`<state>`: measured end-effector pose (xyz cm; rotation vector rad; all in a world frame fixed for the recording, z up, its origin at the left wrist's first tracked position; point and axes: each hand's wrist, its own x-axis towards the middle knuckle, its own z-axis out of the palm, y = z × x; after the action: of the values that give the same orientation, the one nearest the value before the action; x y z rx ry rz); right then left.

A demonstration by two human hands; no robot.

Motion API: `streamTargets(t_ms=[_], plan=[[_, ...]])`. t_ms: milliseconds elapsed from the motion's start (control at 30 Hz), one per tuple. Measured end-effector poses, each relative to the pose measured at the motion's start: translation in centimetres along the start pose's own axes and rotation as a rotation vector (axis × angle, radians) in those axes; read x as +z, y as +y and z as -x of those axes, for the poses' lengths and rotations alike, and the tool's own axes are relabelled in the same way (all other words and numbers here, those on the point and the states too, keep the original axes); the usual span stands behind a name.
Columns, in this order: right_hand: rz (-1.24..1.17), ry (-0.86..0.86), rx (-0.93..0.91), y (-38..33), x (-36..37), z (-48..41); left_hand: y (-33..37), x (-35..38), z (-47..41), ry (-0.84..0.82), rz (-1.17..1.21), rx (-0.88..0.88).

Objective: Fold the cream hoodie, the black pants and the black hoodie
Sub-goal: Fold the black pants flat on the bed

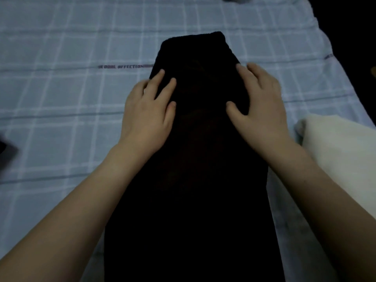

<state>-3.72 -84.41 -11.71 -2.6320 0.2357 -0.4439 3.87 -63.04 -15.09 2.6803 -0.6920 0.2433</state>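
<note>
Both hands, left hand [146,117] and right hand [262,110], press flat with fingers spread on one long black garment [193,180], one cream bundle [341,153] beside it on the checked sheet [61,98].

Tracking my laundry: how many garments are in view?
2: a black garment in the middle, a cream garment at the right edge. A dark shape at the left edge may be a third.

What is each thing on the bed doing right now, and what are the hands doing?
black garment: lying flat in one long strip
cream hoodie: lying beside it, untouched
left hand: fingers straight, resting on the black garment
right hand: the same, on its other side
checked sheet: spread underneath
</note>
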Motion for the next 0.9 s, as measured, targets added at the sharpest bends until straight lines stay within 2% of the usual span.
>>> streamTargets(t_ms=[33,100,200,300,400,500,600,667,733,900], plan=[[0.035,0.03,-0.067,-0.9,0.4,0.2,0.3,0.0,-0.2,0.013,-0.017,0.006],[0.145,-0.034,-0.12,-1.8,1.8,0.2,0.6,0.6,-1.2,-0.05,-0.058,0.006],[0.245,-0.213,-0.045,-0.3,4.1,-0.8,-1.3,2.0,-3.2,-0.199,-0.094,0.003],[0.193,-0.23,-0.014,1.1,5.4,-1.6,-2.9,3.1,-4.7,-0.271,-0.09,0.053],[0.24,-0.276,-0.011,0.2,4.7,-1.8,-1.6,1.7,-4.9,-0.347,-0.149,-0.01],[0.238,-0.224,0.029,-2.0,2.2,1.4,2.2,-1.5,-0.9,-0.293,-0.129,-0.063],[0.105,-0.168,0.023,-4.7,0.6,10.3,6.4,-3.5,8.9,-0.215,-0.012,0.062],[0.104,-0.224,0.041,-4.5,0.4,14.9,6.9,-3.3,12.8,-0.301,-0.033,0.084],[0.174,-0.296,0.045,-3.1,0.7,16.6,5.9,-1.8,13.9,-0.373,-0.105,0.09],[0.218,-0.275,0.013,-2.0,1.4,16.5,5.3,0.1,13.9,-0.334,-0.116,0.105]])
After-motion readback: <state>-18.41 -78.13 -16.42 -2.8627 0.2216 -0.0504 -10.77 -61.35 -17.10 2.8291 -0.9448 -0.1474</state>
